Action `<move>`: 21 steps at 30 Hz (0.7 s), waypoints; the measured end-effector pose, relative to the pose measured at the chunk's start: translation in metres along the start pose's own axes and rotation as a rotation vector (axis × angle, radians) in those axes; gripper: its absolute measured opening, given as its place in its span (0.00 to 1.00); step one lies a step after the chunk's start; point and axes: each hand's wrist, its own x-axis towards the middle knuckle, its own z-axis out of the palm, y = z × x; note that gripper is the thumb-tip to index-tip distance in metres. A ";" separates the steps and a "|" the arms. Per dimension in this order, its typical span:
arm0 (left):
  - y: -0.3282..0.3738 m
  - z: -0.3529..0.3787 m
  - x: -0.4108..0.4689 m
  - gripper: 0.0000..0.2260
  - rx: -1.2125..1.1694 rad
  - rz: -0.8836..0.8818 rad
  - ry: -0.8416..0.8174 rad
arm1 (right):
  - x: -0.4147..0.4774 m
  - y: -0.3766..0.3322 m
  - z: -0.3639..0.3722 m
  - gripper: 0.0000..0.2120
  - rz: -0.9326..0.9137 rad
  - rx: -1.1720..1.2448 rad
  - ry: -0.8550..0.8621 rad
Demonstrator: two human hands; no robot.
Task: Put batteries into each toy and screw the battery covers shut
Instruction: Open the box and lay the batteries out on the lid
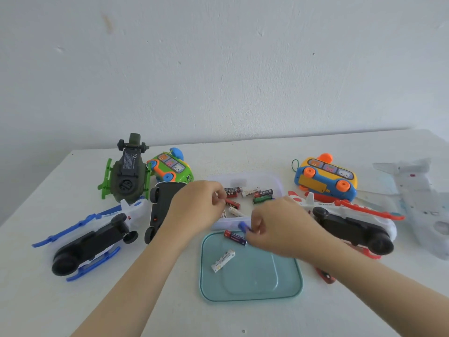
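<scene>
A clear plastic box [277, 183] in the middle of the table holds several batteries [257, 193]. In front of it lies a teal lid [267, 285] with a white battery [223, 260] and a red and blue battery [235, 237] on it. My left hand [196, 207] hovers over the box's left side, fingertips curled at a red battery [232, 204]. My right hand [277, 227] pinches a blue battery [243, 226] at the box's front edge. Toys lie around: a blue helicopter [97, 237], a green helicopter [126, 173], a black car [161, 207], a red helicopter [349, 222].
A green bus toy [173, 167] sits at the back left, a yellow and blue bus toy [326, 177] at the back right. A white plane toy [418, 205] lies at the far right. A red-handled screwdriver [325, 276] lies under my right forearm. A white wall stands behind the table.
</scene>
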 end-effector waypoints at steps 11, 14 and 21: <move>0.018 0.021 0.045 0.15 0.194 0.114 -0.460 | 0.022 0.027 0.002 0.11 0.037 -0.011 0.090; 0.017 0.024 0.047 0.12 0.177 0.094 -0.404 | 0.041 0.042 0.000 0.11 0.006 -0.267 0.015; 0.022 -0.015 0.014 0.07 -0.148 -0.056 -0.237 | 0.061 0.051 0.010 0.10 0.001 -0.407 -0.152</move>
